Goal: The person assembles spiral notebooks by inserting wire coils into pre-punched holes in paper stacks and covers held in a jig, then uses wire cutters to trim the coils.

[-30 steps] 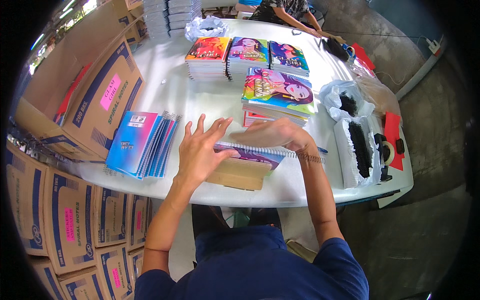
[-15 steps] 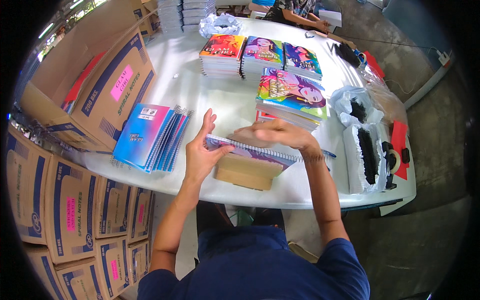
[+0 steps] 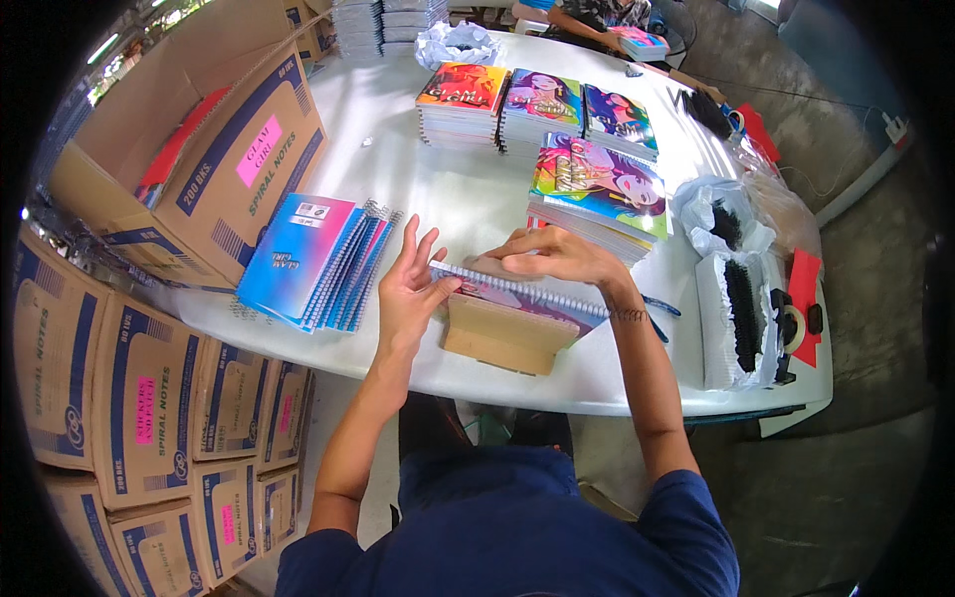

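A spiral notebook (image 3: 542, 306) with a purple picture cover stands tilted, spine up, against a brown cardboard stand (image 3: 502, 343) at the table's near edge. My left hand (image 3: 410, 284) grips its left end, thumb on the near side and the other fingers raised and spread. Palm down, my right hand (image 3: 567, 257) lies over the far side of the spine, its fingers stretched leftward along it. A loose dark coil end (image 3: 629, 314) sticks out of the spine's right end beside my right wrist. Beyond this hand sits a stack of picture-cover notebooks (image 3: 602, 189).
Blue-pink spiral notebooks (image 3: 298, 261) lie fanned at left, beside an open carton (image 3: 239, 179). Three more notebook stacks (image 3: 542, 104) stand farther back. At right are black coils (image 3: 741, 313) in white wrapping, a tape roll (image 3: 793, 328) and a blue-handled tool (image 3: 662, 306). Closed cartons (image 3: 149, 398) are piled lower left.
The view has shifted, so the table's things appear farther right. My right hand's fingers have moved along the spine. Across the table, a person now holds a colourful notebook with its cover showing.
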### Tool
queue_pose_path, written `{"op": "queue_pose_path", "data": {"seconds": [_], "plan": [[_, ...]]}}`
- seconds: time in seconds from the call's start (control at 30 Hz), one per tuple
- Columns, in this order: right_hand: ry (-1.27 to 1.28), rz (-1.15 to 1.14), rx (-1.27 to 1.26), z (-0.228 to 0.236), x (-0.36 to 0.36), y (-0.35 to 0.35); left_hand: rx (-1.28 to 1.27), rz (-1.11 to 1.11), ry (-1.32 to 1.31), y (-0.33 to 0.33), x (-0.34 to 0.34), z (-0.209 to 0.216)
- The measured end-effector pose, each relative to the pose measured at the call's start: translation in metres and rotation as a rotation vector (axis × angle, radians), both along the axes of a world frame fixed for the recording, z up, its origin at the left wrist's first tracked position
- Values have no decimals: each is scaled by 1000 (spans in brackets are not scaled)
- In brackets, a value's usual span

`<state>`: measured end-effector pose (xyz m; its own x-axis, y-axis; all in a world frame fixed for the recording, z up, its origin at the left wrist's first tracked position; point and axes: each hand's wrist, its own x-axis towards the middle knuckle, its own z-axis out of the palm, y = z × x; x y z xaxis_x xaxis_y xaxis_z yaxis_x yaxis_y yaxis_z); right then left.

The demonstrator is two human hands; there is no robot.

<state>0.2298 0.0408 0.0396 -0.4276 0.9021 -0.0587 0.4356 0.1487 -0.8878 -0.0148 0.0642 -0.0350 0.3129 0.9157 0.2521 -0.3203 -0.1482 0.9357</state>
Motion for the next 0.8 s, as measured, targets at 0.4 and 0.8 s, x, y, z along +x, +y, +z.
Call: {"op": "queue_pose_path", "data": {"seconds": [0.4, 0.8], "plan": [[140, -114, 32, -14, -9, 5, -48, -14, 12, -1, -4, 8], [-652, -380, 403, -116, 61, -66, 253, -58, 188, 25, -13, 108]]}}
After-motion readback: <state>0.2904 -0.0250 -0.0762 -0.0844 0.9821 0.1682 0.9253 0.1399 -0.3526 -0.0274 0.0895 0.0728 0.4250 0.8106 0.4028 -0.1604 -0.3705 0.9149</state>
